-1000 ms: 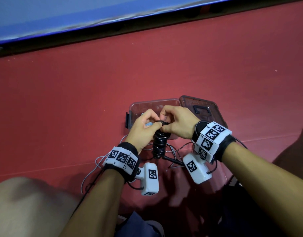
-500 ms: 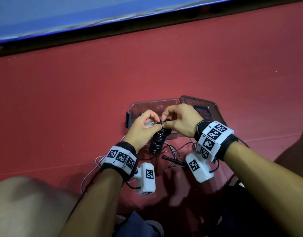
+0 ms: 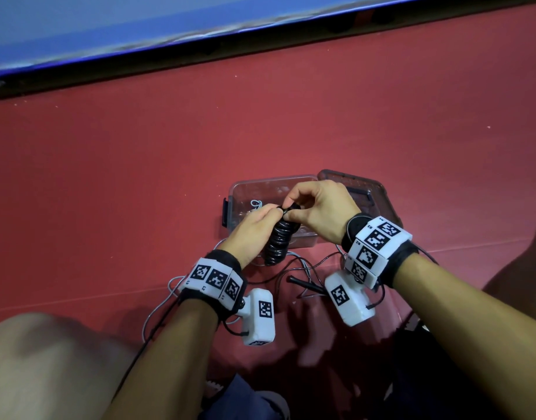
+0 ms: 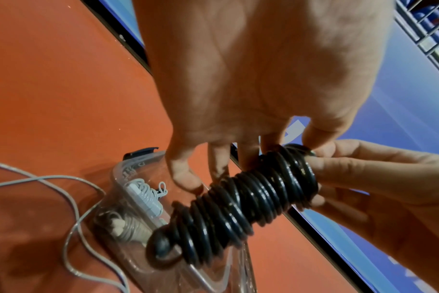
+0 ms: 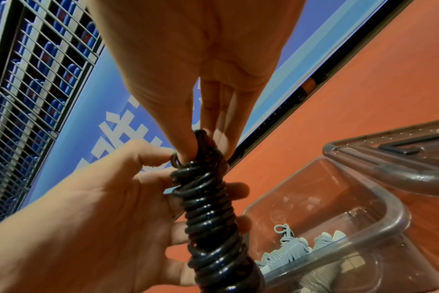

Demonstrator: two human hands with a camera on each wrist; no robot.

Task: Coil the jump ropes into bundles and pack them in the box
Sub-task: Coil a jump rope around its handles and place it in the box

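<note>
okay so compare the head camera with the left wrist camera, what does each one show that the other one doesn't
Only the head view shows the box's lid lying open beside it, both wrist bands, and a black handle lying on the red floor.

Only the left wrist view shows the grey coiled rope inside the box clearly, and seating behind a fence.

Both show the left hand and right hand holding the black rope bundle above the clear box.
</note>
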